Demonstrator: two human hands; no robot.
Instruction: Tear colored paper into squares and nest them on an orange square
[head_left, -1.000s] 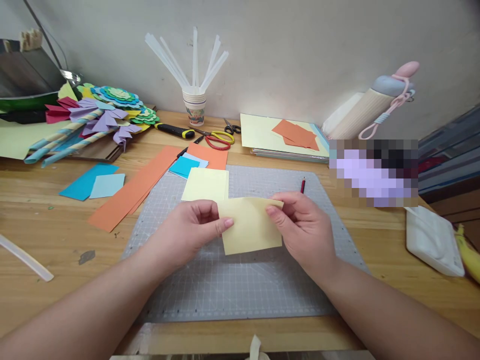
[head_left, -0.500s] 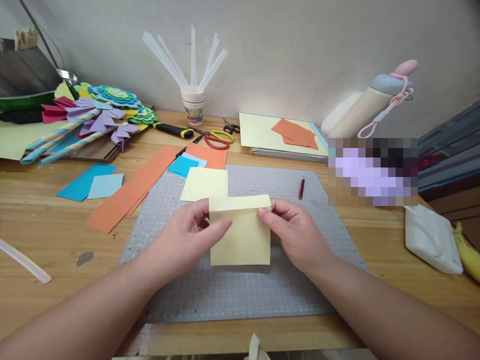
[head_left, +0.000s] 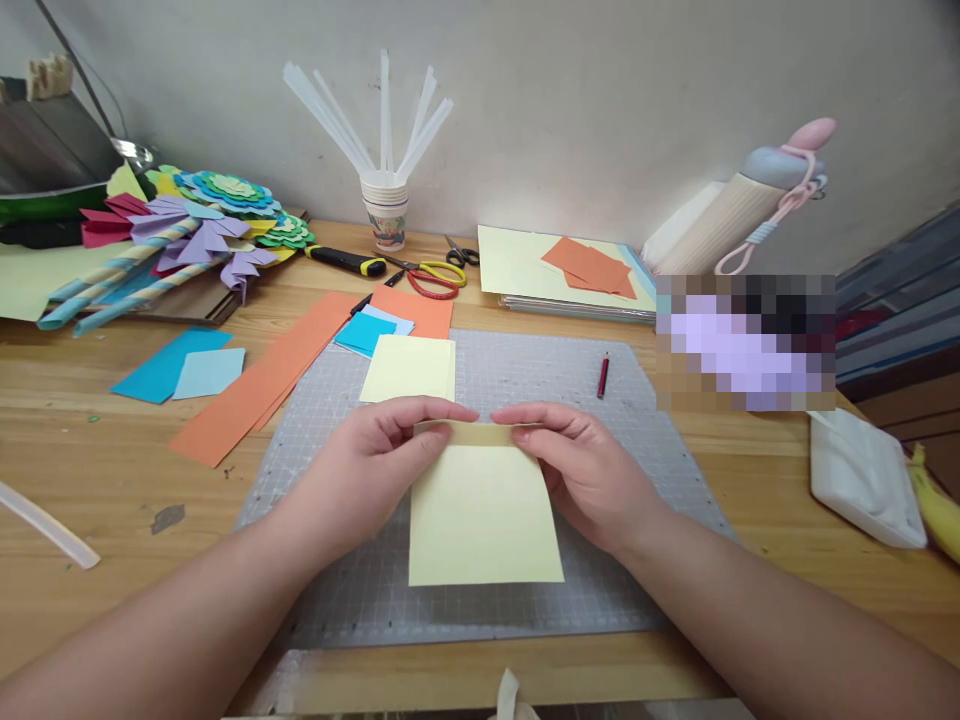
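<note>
A pale yellow sheet of paper [head_left: 484, 520] is held above the grey cutting mat [head_left: 375, 600], with a narrow strip along its far edge standing up at a crease. My left hand [head_left: 382, 455] pinches the left end of that edge, thumb on the near side and fingers behind. At the right end, my right hand [head_left: 581, 450] grips the same edge in the same way. The two index fingertips almost meet above the paper. Just beyond my left hand lie more pale yellow sheets [head_left: 411, 367].
Orange strips [head_left: 262, 385] and blue papers [head_left: 172, 365] lie to the left. Scissors [head_left: 435, 280], a yellow-black cutter [head_left: 345, 261] and a paper cup [head_left: 386, 220] with white sticks stand behind. A short dark red pencil [head_left: 603, 376] rests on the mat; a white tray [head_left: 862, 480] is at right.
The paper has tilted flatter, its near edge coming closer to me, and the far strip now stands up. Both hands have moved inward along the far edge.
</note>
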